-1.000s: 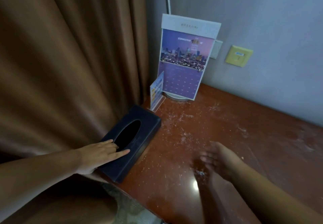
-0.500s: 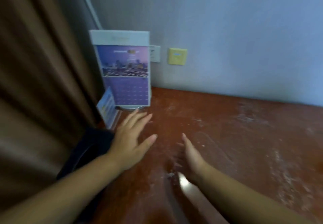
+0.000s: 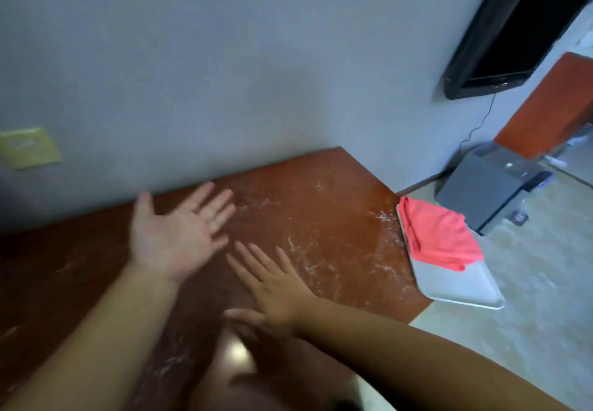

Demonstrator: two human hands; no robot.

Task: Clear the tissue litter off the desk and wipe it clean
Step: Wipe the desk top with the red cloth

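Note:
The reddish-brown desk point(image 3: 321, 186) runs along the grey wall and is streaked with white tissue dust point(image 3: 308, 250), thickest toward its right end. My left hand point(image 3: 176, 234) hovers over the desk with the palm turned up and the fingers spread, holding nothing. Just to its right, my right hand point(image 3: 272, 279) lies palm down with straight fingers low over the desk surface, also empty. A folded pink-red cloth point(image 3: 436, 234) rests on a grey tray point(image 3: 455, 285) that juts past the desk's right edge.
A yellow wall plate point(image 3: 29, 147) is at the left on the wall. A black TV point(image 3: 519, 25) hangs at the upper right. On the floor beyond the desk stand a dark grey box point(image 3: 481, 186) and an orange-brown panel point(image 3: 552, 105).
The view has swung right, away from the curtain, tissue box and calendar, to the desk's right end. My left hand has left the tissue box and turned palm up; both hands moved right.

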